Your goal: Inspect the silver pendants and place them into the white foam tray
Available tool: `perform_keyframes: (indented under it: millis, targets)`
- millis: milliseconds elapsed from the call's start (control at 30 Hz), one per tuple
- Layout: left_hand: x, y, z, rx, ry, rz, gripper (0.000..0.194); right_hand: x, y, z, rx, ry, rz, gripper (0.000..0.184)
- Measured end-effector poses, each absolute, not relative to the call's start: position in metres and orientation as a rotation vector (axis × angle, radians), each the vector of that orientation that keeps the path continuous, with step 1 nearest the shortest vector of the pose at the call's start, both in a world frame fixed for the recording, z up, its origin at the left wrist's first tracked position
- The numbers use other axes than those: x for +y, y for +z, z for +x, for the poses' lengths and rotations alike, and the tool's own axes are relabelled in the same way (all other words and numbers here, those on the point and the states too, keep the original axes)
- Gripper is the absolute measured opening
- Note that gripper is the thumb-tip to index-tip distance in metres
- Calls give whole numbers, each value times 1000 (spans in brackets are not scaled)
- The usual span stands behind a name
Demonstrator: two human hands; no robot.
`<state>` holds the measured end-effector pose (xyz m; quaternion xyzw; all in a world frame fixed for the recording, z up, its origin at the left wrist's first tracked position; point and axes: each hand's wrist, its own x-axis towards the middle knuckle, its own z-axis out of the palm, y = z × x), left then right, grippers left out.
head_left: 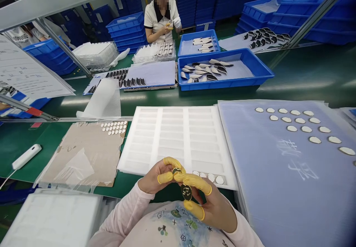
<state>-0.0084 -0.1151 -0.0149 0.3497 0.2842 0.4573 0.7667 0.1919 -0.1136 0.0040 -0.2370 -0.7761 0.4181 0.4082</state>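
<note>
Yellow finger cots cover several fingertips on both of my hands, which meet in front of my chest. Between the thumb and fingers of my left hand (164,174) is a small round gold-and-black badge (177,171), partly hidden by the fingers. My right hand (208,198) pinches a second gold-rimmed black badge (186,192) with a curly gold letter on its face. Just beyond my hands lies a white foam tray (172,139) with rows of shallow slots. Several white discs (211,178) sit in its near right slot.
At right, a sheet-covered stack (256,187) bears rows of white oval discs (300,120). Left of the tray is cardboard (75,147) with small white discs (114,127). Across the bench, blue bins (225,85) hold black-and-white parts, and a co-worker (161,17) handles something. A metal frame crosses overhead.
</note>
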Motion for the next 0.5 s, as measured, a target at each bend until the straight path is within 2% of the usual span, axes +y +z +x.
perform_keyframes:
  millis: [100,200,267,367,500]
  targets:
    - [-113,-19,-20,662,990,904,44,-115,-4,195,-1897,1149,-602,33]
    - [-114,-21,-37,946,879,1130,31,-115,-12,197,-1829,1187,-751,32]
    - [-119,-24,-46,1253,728,1341,22,-115,-16,198,-1782,1165,-835,33]
    - [-128,-31,-49,1634,413,1682,23,-115,-21,199,-1760,1138,-868,36]
    - [-134,-43,-37,1838,17,1982,21,-115,-25,198,-1768,1120,-878,36]
